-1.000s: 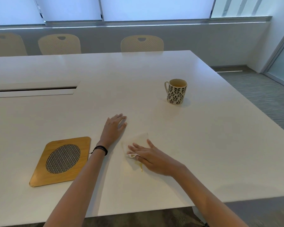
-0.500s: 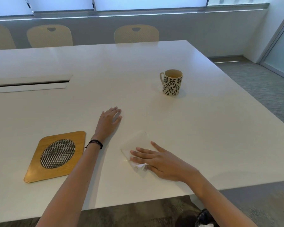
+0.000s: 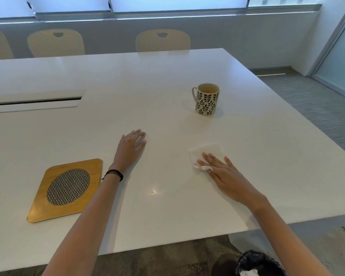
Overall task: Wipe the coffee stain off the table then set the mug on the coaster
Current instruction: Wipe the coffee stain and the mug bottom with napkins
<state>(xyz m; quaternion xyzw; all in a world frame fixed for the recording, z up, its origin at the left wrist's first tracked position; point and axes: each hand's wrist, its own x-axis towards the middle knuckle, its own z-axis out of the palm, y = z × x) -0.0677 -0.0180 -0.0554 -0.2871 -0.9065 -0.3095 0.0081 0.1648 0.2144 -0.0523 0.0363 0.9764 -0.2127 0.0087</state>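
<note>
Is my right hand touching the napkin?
Touching. The head view shows the right hand lying flat on top of the napkin, pressing it onto the table, with no gap between them.

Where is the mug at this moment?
In the head view, the mug stands upright on the white table, right of centre, beyond the right hand and far from the coaster.

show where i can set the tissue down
Bare: the far stretch from the mug to the chairs; the strip from the tissue under the right hand to the table's right edge; the gap between that hand and the left hand. Tighter by the coaster.
</note>
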